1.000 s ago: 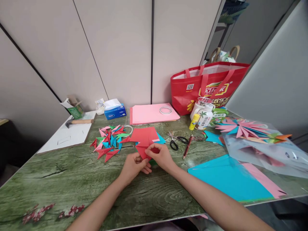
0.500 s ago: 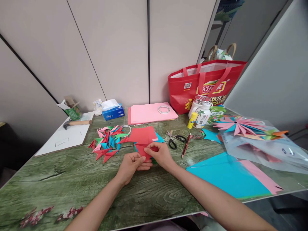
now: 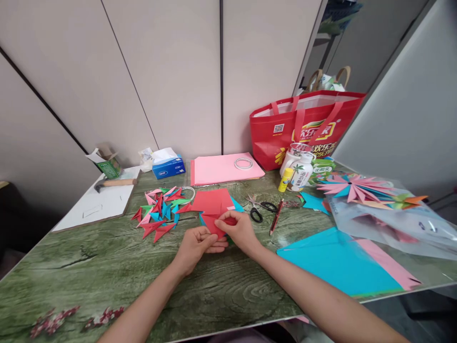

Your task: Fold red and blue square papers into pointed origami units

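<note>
A folded piece of red paper [image 3: 214, 224] is held between both hands, just above the table's near middle. My left hand [image 3: 195, 245] pinches its lower corner between thumb and fingers. On the paper's right side, my right hand [image 3: 238, 230] grips the edge with thumb and forefinger. Right behind it lie red paper sheets [image 3: 211, 200], with blue and green corners peeking out around them. To the left spreads a pile of folded paper pieces [image 3: 160, 212] in red, pink, blue and green. Scissors [image 3: 255, 209] and a dark red pencil [image 3: 276, 217] rest to the right of my hands.
Pink sheets [image 3: 217, 169] with a tape roll [image 3: 243, 163] lie at the back. A tissue box [image 3: 169, 167], a hammer [image 3: 114, 182], a glue stick [image 3: 285, 180], a white bottle [image 3: 300, 172] and a red bag [image 3: 267, 136] stand around. Blue paper [image 3: 339, 264] and a paper star [image 3: 352, 186] are at right.
Both hands keep their hold on the red paper and have barely moved. The whole view has shifted very slightly.
</note>
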Demonstrator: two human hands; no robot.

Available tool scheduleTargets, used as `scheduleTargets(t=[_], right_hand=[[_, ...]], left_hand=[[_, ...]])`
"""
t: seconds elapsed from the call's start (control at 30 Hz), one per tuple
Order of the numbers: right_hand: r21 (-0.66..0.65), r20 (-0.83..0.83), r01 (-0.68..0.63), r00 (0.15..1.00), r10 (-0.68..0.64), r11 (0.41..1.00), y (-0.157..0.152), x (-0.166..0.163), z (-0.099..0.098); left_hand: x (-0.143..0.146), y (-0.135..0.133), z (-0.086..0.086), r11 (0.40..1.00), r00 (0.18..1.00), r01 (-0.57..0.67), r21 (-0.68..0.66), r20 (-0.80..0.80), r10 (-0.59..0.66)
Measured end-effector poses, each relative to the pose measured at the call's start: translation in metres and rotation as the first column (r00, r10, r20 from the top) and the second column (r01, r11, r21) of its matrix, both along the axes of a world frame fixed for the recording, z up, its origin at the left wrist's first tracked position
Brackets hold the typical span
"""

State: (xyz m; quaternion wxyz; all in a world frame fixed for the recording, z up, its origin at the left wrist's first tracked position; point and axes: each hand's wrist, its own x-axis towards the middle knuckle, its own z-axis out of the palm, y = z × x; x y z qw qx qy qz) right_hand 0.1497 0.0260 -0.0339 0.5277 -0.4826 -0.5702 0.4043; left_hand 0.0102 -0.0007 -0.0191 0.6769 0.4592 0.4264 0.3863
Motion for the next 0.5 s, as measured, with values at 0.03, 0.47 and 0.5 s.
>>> scheduleTargets(t=[0.03, 0.47, 0.5], right_hand=[[0.000, 0.000, 0.005, 1.000, -0.005, 1.000, -0.0002, -0.0005, -0.0004], [0.062, -0.048, -0.016, 0.999, 0.019, 0.998, -0.0029, 0.0001, 0.0041], [0.060, -0.064, -0.016, 0.998, 0.020, 0.998, -0.0026, 0.0003, 0.0041]], left_hand=[[0.0000, -0.0001, 0.0000, 1.000, 1.000, 0.001, 0.003, -0.001, -0.001], [-0.0017, -0.0029, 0.0013, 0.997, 0.999, 0.027, 0.073, -0.028, -0.025], [-0.0018, -0.0025, 0.0016, 0.997, 1.000, 0.020, 0.074, -0.026, -0.018]])
